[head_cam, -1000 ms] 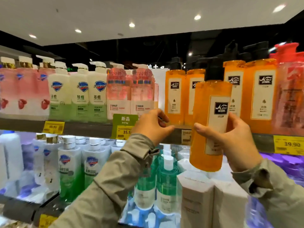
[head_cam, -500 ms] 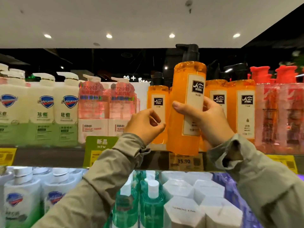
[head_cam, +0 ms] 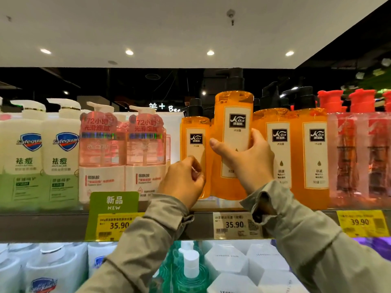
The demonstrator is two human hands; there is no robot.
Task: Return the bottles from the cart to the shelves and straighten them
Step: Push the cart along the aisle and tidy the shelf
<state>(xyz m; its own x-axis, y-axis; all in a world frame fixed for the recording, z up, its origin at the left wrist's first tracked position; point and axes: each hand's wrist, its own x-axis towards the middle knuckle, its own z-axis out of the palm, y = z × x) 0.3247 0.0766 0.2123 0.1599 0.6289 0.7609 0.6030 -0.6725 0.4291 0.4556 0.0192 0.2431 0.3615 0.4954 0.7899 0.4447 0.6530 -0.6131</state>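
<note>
- Shelf [head_cam: 53, 226]: the upper board is the target; a second ago the work sat below its front edge, now it is level with the row of orange stock.
- Orange bottle [head_cam: 232, 149]: raised from in front of the shelf edge and now upright in the gap between the neighbouring orange bottle [head_cam: 194, 142] and two more on its right; whether its base rests on the board cannot be told; judged as placement nearly done, straightening outstanding.
- Right hand [head_cam: 249, 166]: clamped round the orange bottle at mid-height, thumb on the left side.
- Left hand [head_cam: 184, 182]: fingers curled, in front of the neighbouring orange bottle's lower part; contact cannot be confirmed.
- White bottles [head_cam: 29, 149]: "Safeguard", "祛痘".
- Pink bottles [head_cam: 101, 149]: "72小时 光滑细腻".
- Orange labels: a black logo panel; its lettering is too small to read with confidence.
- Green sign [head_cam: 114, 203]: "新品 NEW".
- Price tags [head_cam: 234, 225]: "35.90" twice; "39.90" at far right.
</note>
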